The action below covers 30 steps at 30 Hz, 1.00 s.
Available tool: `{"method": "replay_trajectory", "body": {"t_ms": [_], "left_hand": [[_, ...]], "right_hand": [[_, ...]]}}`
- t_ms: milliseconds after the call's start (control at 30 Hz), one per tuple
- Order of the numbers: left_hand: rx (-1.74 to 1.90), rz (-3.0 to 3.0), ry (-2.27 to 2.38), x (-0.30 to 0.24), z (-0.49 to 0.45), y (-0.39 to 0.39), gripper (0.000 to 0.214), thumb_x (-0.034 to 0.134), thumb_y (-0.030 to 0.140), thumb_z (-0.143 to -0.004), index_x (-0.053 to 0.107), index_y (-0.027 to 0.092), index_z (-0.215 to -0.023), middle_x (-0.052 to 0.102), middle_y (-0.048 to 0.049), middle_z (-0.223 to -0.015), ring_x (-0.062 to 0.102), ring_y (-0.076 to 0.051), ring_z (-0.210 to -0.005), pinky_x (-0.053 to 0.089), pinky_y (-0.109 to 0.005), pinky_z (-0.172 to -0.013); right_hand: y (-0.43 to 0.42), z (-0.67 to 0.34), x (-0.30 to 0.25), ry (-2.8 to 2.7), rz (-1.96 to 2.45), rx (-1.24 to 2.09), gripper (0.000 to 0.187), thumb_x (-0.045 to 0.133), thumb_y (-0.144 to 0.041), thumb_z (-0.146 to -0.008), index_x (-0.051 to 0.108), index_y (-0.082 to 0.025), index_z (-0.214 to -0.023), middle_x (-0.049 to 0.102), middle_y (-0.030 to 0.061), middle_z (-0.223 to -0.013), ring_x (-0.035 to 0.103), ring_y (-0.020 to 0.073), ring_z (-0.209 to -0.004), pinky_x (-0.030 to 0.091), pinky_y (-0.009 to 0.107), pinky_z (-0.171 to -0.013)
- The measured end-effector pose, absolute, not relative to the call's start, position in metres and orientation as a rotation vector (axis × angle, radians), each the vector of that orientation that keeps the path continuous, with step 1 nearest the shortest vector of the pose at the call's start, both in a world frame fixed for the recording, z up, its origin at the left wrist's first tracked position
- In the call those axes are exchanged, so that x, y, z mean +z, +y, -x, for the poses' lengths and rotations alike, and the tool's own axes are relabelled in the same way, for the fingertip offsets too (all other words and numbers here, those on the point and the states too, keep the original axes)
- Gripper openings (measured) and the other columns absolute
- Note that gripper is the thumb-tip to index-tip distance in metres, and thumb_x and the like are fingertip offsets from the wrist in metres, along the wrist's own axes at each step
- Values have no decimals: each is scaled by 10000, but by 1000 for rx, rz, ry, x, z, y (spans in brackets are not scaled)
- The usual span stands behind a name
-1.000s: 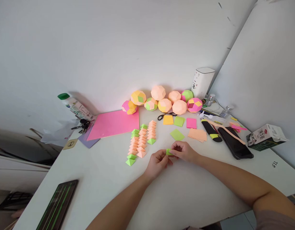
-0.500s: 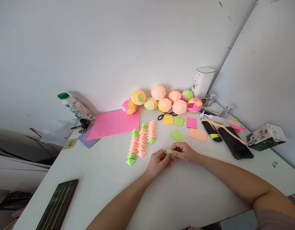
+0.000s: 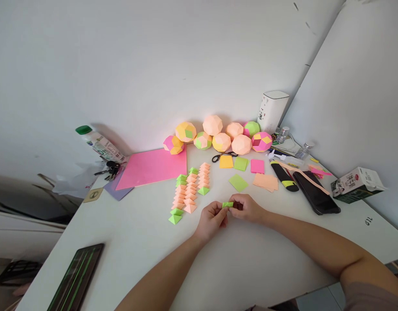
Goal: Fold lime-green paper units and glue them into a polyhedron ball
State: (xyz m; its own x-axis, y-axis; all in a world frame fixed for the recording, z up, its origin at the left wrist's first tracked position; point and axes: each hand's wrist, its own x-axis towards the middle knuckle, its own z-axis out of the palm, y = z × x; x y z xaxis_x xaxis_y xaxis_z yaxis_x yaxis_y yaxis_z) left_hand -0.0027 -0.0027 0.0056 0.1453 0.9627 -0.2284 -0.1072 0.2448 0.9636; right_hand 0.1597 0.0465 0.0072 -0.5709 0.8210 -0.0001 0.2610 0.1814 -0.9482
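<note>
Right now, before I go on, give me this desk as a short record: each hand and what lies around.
Left hand: pinching a small folded green paper piece
Right hand: fingertips at the same piece's right end
Left of hands: columns of folded peach and green paper units
Beyond hands: flat green paper sheet; overlapping peach paper sheets
Along wall: faceted paper balls in mixed colours
Right side: black rectangular phone, narrow peach paper strip across it
</note>
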Motion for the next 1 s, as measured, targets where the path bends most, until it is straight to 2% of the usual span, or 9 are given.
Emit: {"method": "replay_trajectory", "body": {"t_ms": [200, 367, 667, 867, 1000], "left_hand": [[1001, -981, 1131, 8, 1, -3, 350, 648, 490, -721, 498, 176, -684, 530, 51, -456, 433, -76, -402, 352, -203, -426], [1033, -920, 1114, 9, 2, -1, 342, 664, 464, -711, 483, 178, -657, 530, 52, -436, 418, -72, -385, 335, -199, -414], [1064, -880, 1095, 8, 3, -1, 353, 655, 458, -720, 448, 186, -632, 558, 38, -434, 449, -83, -371, 323, -203, -400], [1115, -860, 1089, 8, 6, 1, 346, 636, 445, -745, 435, 189, -629, 572, 34, -464, 469, -86, -390, 333, -204, -409], [1115, -907, 1083, 9, 5, 1, 326, 622, 462, -755, 505, 172, -663, 617, 2, -553, 493, -92, -430, 349, -211, -423]], "right_hand": [[45, -158, 8, -1937, 1012, 1351, 51, 534, -142, -674, 503, -160, -638, 427, -49, -545, 374, 82, -506, 300, 209, -462], [47, -161, 7, -1865, 960, 1484, 80, 522, -151, -693, 483, -165, -624, 410, -59, -529, 354, 71, -481, 275, 204, -441], [50, -164, 7, -1782, 943, 1648, 79, 528, -168, -736, 534, -157, -659, 533, -33, -583, 514, 89, -498, 414, 216, -489], [52, -166, 2, -1675, 909, 1679, 43, 531, -205, -793, 545, -165, -801, 536, -44, -599, 533, 84, -472, 403, 210, -463], [51, -164, 1, -1642, 826, 1689, 190, 616, -276, -792, 476, -196, -893, 539, -49, -666, 545, 86, -520, 422, 210, -481]]}}
